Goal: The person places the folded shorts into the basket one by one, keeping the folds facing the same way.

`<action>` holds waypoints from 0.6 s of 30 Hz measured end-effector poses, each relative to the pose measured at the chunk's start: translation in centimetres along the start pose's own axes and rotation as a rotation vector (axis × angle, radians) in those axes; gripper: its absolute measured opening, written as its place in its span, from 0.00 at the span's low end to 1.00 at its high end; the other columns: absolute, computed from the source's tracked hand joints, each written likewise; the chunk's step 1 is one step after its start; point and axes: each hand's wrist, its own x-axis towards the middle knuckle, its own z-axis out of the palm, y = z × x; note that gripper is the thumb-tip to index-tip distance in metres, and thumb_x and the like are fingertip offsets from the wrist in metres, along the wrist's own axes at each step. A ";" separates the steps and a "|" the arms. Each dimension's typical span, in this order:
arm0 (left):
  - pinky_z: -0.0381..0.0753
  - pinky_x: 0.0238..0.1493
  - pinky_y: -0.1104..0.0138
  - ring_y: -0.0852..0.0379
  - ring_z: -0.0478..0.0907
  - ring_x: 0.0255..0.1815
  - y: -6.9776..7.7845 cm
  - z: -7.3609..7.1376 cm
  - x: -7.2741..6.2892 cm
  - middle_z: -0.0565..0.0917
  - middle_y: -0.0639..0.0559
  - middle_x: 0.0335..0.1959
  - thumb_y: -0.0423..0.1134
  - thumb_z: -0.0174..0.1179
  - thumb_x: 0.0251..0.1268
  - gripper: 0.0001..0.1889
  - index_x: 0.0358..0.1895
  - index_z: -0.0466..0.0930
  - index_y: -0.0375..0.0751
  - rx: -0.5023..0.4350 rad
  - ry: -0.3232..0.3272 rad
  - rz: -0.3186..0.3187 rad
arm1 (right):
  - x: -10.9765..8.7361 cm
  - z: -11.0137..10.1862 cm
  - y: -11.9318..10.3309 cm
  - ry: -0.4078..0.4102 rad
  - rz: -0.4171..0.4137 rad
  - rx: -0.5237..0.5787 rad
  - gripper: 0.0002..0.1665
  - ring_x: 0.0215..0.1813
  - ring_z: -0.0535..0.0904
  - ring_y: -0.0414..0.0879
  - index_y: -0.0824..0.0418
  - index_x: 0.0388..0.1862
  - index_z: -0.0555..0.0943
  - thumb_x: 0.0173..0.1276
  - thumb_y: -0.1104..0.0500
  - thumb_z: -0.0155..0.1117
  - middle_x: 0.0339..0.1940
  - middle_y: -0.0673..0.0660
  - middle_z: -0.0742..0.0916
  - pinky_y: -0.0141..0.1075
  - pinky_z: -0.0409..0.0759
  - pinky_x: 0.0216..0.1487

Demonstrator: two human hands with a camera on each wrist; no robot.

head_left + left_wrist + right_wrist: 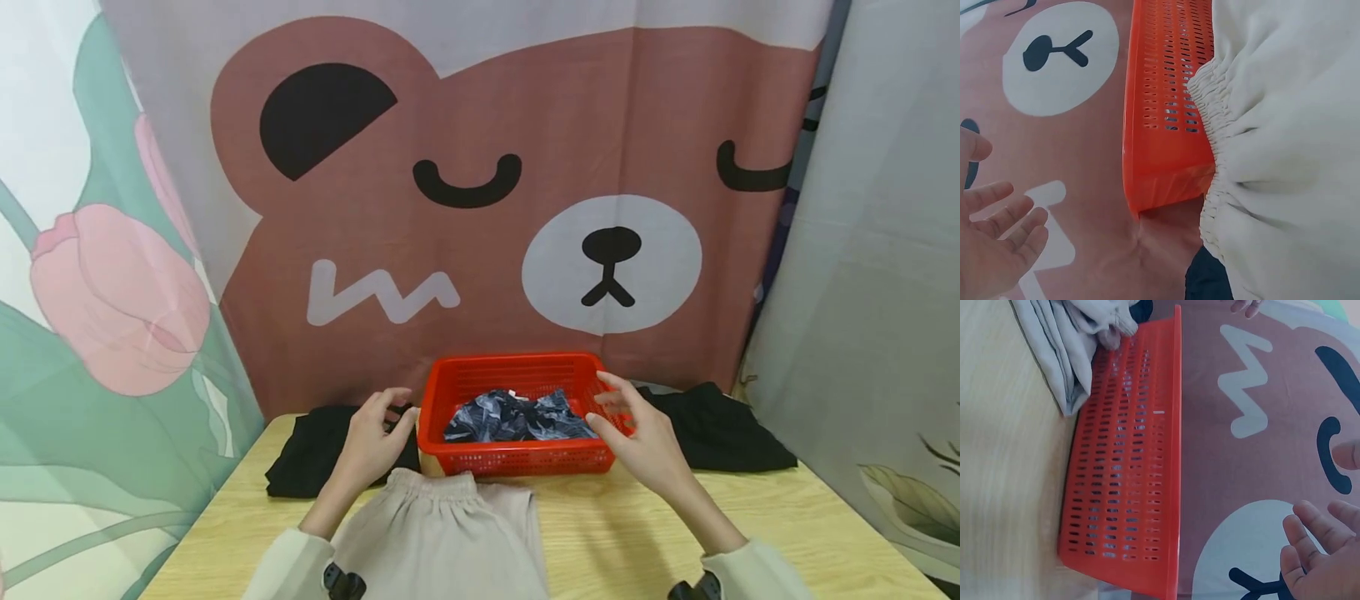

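Left hand [378,433] and right hand [641,433] hover at either end of a red plastic basket [525,447], both empty, fingers loosely bent and thumbs well apart from them. Between the hands, inside the basket, lies a crumpled dark patterned cloth [495,418], the one piece seen within the walls. Closer to the wearer, between the wrists, a pale garment [442,537] with a gathered waistband spreads on the wooden table [795,533], its band just in front of the basket. One black cloth [307,454] sits behind and beside the left hand; another black bundle [727,429] lies beyond the right. By appearances, the work is only part done: one item is in the basket, three outside, and neither hand has hold of anything.
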 end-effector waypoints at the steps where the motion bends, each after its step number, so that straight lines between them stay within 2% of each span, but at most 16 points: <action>1: 0.80 0.39 0.55 0.51 0.79 0.37 -0.2 -0.2 -0.2 0.80 0.43 0.45 0.36 0.61 0.66 0.16 0.56 0.78 0.38 0.002 0.012 -0.002 | -0.2 0.0 -0.1 -0.001 0.002 0.006 0.33 0.49 0.80 0.55 0.54 0.70 0.67 0.68 0.54 0.65 0.51 0.57 0.84 0.53 0.79 0.42; 6: 0.80 0.38 0.56 0.51 0.81 0.37 -0.9 -1.4 -0.9 0.81 0.43 0.43 0.35 0.60 0.66 0.17 0.58 0.76 0.38 0.015 0.064 -0.003 | -1.1 0.0 -0.2 0.013 0.012 0.005 0.32 0.49 0.80 0.52 0.54 0.69 0.69 0.68 0.55 0.65 0.50 0.55 0.85 0.47 0.78 0.43; 11: 0.80 0.39 0.56 0.52 0.80 0.39 -1.2 -2.2 -2.1 0.81 0.45 0.44 0.36 0.60 0.67 0.16 0.57 0.77 0.39 0.022 0.037 -0.062 | -1.8 -0.1 -0.2 -0.011 0.081 0.043 0.30 0.47 0.80 0.47 0.52 0.68 0.70 0.69 0.53 0.64 0.50 0.52 0.85 0.39 0.78 0.42; 14: 0.80 0.40 0.55 0.53 0.80 0.39 -1.4 -2.5 -3.0 0.80 0.46 0.45 0.36 0.61 0.66 0.16 0.56 0.77 0.40 0.015 0.022 -0.108 | -2.2 0.1 -0.2 -0.042 0.130 0.085 0.29 0.46 0.81 0.44 0.51 0.68 0.70 0.70 0.51 0.63 0.50 0.51 0.84 0.38 0.79 0.43; 18: 0.80 0.41 0.57 0.54 0.80 0.39 -1.9 -2.8 -4.1 0.80 0.47 0.46 0.38 0.62 0.65 0.18 0.58 0.77 0.42 0.009 -0.008 -0.170 | -2.6 0.4 -0.3 -0.068 0.186 0.149 0.28 0.44 0.81 0.46 0.52 0.67 0.71 0.70 0.52 0.63 0.49 0.53 0.84 0.38 0.79 0.42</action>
